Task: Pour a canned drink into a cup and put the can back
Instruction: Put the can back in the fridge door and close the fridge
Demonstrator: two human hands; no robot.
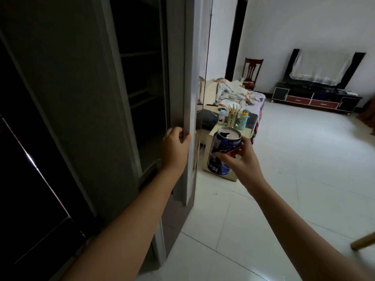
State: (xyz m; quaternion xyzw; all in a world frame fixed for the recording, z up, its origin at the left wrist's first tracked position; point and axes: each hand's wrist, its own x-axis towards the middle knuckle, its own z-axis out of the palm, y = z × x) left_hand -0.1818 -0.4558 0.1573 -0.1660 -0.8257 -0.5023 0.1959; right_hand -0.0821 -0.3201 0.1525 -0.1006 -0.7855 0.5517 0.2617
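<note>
Holding: right hand (241,159) pinches the upright opened can (223,153).
Door: left hand (175,148) grips the cabinet door (188,78) edge.
Shelves: left of the can, beyond the left hand.

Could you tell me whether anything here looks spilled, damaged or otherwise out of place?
Nothing looks spilled or damaged. The blue can, already opened, is held upright in the right hand, and no liquid shows on the floor tiles. The left hand grips the edge of the open cabinet door.
</note>
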